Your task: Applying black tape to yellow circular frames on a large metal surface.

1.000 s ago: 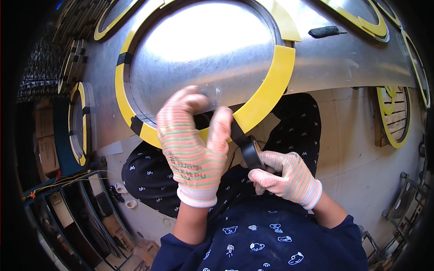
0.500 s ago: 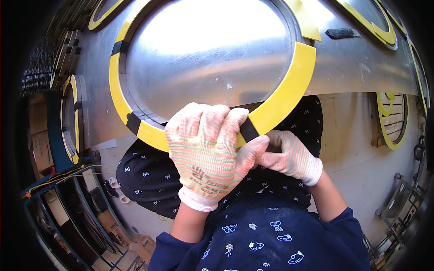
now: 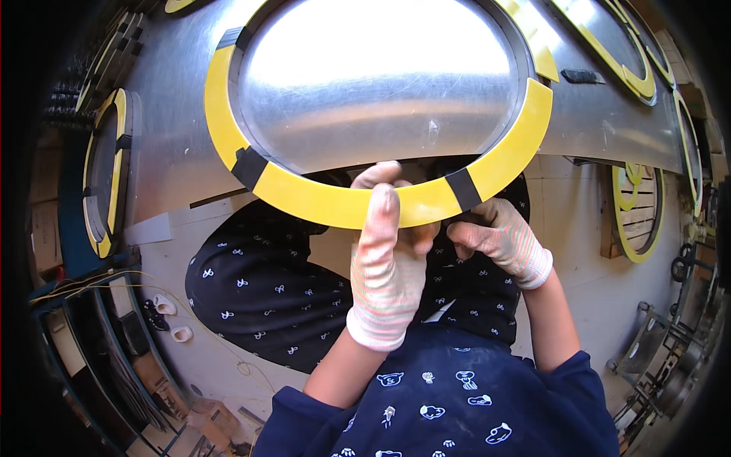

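Note:
A large yellow ring (image 3: 320, 204), banded with strips of black tape, lies on a shiny metal table (image 3: 365, 122), its near edge overhanging the front. My left hand (image 3: 390, 263), in a striped knitted glove, grips that edge, thumb on the yellow face and fingers wrapped around behind. My right hand (image 3: 502, 240), gloved alike, is closed just below the ring beside the nearest tape strip (image 3: 461, 189). Its fingertips are partly hidden, and I cannot make out what they hold. Toward the right, the ring shows a step between two yellow pieces (image 3: 542, 84).
A black-handled tool (image 3: 582, 76) lies right of the ring. More yellow-edged rings (image 3: 640, 87) rest along the table's right side, and another (image 3: 106, 179) stands at the left. Shelving (image 3: 106, 335) fills the lower left; a metal cart (image 3: 647, 343) stands at the lower right.
My left hand has turned from palm down over the ring to thumb on top with fingers behind. The ring's near edge appears farther right and higher. My right hand stays below the tape strip.

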{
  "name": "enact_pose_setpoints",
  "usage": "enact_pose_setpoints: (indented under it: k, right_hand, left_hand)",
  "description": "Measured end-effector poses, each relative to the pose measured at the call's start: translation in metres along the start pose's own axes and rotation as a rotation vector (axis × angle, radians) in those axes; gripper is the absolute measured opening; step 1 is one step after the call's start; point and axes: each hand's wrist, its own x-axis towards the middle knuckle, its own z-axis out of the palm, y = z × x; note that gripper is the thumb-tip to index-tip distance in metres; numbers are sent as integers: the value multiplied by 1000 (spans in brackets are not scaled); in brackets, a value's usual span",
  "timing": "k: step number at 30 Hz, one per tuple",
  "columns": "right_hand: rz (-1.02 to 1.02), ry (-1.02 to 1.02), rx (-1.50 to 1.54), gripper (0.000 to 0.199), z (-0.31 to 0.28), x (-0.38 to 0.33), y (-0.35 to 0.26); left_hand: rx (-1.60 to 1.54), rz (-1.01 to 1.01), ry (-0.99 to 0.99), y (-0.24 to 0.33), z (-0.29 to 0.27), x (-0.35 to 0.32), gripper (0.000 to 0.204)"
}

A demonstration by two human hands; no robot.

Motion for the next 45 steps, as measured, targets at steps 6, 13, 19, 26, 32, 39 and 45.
enact_pose_setpoints:
  k: [6, 13, 19, 26, 32, 39, 45]
  right_hand:
    - [-192, 18, -146, 41, 28, 2, -4]
    - [-471, -201, -136, 47, 43, 35, 17]
    - [-440, -238, 56, 47, 24, 14, 4]
    - [-191, -268, 223, 75, 57, -62, -92]
    - [202, -345, 649, 53, 90, -57, -115]
    - [-63, -141, 28, 48, 64, -15, 1]
    - [-435, -145, -6, 45, 17, 15, 23]
  left_hand:
    - [159, 20, 67, 28, -12, -9, 17]
    - [133, -75, -54, 54, -51, -25, 21]
    - [-103, -121, -146, 51, -42, -21, 21]
    - [97, -29, -153, 43, -31, -18, 27]
    - [61, -31, -65, 43, -42, -12, 22]
    - [288, 13, -99, 50, -49, -16, 29]
    - [127, -168, -97, 62, -47, -18, 30]
